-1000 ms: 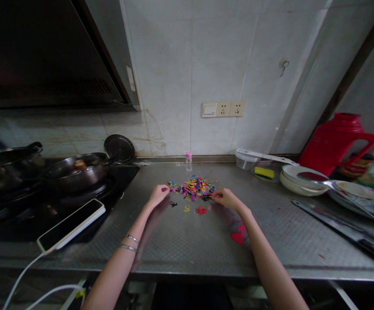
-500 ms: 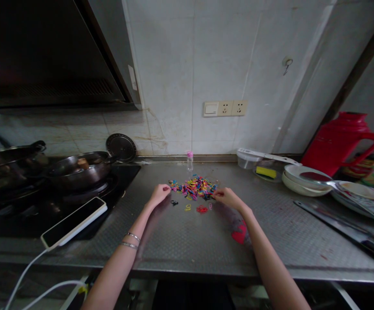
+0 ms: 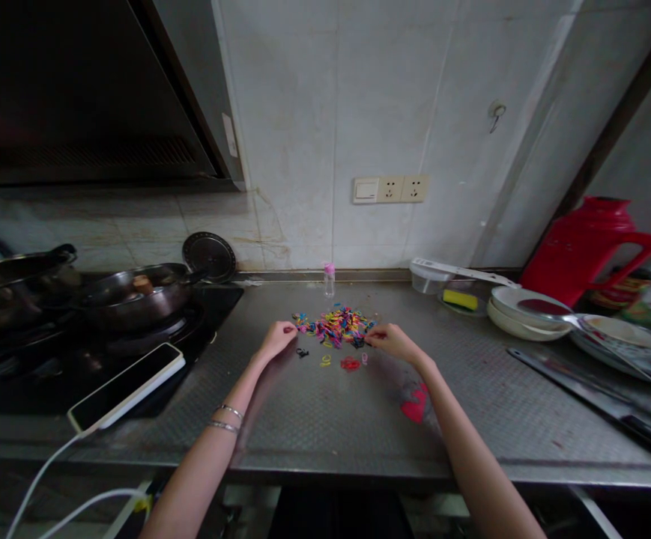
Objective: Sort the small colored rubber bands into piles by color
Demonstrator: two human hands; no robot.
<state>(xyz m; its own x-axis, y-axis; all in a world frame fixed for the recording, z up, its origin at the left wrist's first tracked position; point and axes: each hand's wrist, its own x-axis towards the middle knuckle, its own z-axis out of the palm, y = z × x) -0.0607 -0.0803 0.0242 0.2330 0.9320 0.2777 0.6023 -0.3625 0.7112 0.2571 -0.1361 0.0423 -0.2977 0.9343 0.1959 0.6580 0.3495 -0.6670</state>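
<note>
A heap of small multicoloured elastic bands [image 3: 341, 324] lies on the steel counter [image 3: 325, 419]. Just in front of it are separate little groups: black bands [image 3: 302, 352], yellow bands [image 3: 326, 361], red bands [image 3: 350, 364] and a pink band [image 3: 365, 358]. My left hand [image 3: 278, 338] rests at the heap's left edge, fingers curled together; whatever they may hold is too small to make out. At the right edge my right hand [image 3: 391, 340] has thumb and fingertips pinched by some dark bands, and I cannot see what is between them. Behind the heap stands a small clear bottle with a pink cap [image 3: 329, 280].
On the left, a phone [image 3: 126, 388] with a white cable lies across the edge of the stove, near a steel pan [image 3: 134, 296]. To the right are a yellow sponge [image 3: 460, 301], stacked bowls [image 3: 527, 322], a long knife [image 3: 583, 393] and a red thermos jug [image 3: 583, 251].
My right hand has shifted slightly left, toward the dark bands at the heap's edge. The left hand stays in nearly the same spot.
</note>
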